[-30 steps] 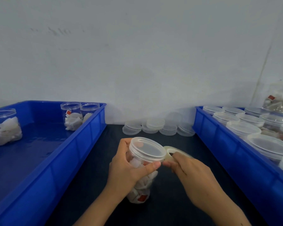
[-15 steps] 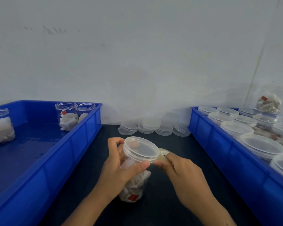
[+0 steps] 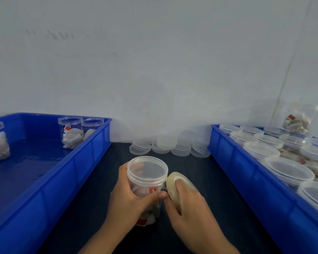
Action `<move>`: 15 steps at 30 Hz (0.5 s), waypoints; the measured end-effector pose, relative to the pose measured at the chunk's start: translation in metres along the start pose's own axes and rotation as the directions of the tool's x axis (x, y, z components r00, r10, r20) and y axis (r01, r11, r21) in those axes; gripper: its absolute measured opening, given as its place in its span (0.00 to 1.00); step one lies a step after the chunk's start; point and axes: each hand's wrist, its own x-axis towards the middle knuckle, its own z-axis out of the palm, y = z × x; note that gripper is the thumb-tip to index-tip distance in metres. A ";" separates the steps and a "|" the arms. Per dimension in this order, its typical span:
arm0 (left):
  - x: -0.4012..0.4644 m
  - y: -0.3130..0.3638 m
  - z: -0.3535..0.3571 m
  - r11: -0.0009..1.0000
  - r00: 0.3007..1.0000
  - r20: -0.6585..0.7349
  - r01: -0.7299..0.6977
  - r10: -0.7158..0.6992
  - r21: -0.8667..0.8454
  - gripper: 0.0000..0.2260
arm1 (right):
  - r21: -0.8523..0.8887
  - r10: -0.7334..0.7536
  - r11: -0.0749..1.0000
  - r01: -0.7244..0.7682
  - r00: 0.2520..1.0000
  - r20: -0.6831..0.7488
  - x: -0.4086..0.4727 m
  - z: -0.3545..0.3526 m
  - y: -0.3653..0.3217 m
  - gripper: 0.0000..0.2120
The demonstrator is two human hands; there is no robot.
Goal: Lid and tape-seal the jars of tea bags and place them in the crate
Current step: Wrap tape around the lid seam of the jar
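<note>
Item 1, jar in work (image 3: 147, 182): clear plastic, tea bags inside w/ red tags, lid (image 3: 147, 166) already on. We hold it upright in the mid of the counter (image 3: 92, 208), between the two crates, base on or just above the surface (can't tell which). Left hand (image 3: 128, 202) wraps the body, fingers curled round the far side, thumb across the front; we judge this steadies the jar so it doesn't spin while tape goes on

Item 2, tape roll (image 3: 174, 187): clear, held in right hand (image 3: 189, 208), fingers curled round and through the core, roll touching the jar's right side just below the lid. A short strip seems to run from roll to jar wall near the left thumb, prob pinned there as the start of the seal

Item 3, left crate (image 3: 77, 162): blue, holds three open jars of tea bags, no lids, so prob the supply

Item 4, right crate (image 3: 233, 158): blue, rows of lidded jars, so prob the destination; kept close to the right hand

Item 5, spare lids (image 3: 170, 146): stacks at the back of the counter by the wall, within reach for the next jar

Status: sealing begun, placing not yet done
</note>
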 end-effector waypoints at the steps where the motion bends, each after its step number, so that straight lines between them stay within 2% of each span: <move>1: -0.001 0.000 0.001 1.000 1.000 -0.019 -0.005 0.005 0.000 0.40 | -0.008 -0.012 1.000 0.012 1.000 0.009 0.000 -0.001 -0.001 0.08; 4: -0.002 0.001 0.002 1.000 0.998 -0.057 -0.021 0.022 0.016 0.37 | -0.036 -0.001 0.999 0.003 0.999 0.051 0.001 -0.007 -0.003 0.12; 7: -0.001 0.005 0.001 0.997 0.997 -0.061 -0.052 0.056 0.060 0.36 | -0.089 0.050 0.995 -0.043 0.996 0.079 0.004 -0.011 -0.003 0.28; 9: 0.000 0.007 -0.001 0.994 0.995 -0.063 -0.073 0.078 0.085 0.36 | -0.115 0.074 0.991 -0.062 0.993 0.097 0.006 -0.014 -0.001 0.34; 12: 0.002 0.009 -0.006 0.990 0.995 -0.057 -0.077 0.084 0.119 0.35 | 0.018 0.168 0.985 -0.174 0.970 0.176 0.007 -0.021 0.001 0.36; 15: 0.005 0.010 -0.013 0.980 0.996 -0.011 -0.082 0.085 0.179 0.36 | 0.113 0.199 0.968 -0.225 0.959 0.202 0.009 -0.026 0.006 0.29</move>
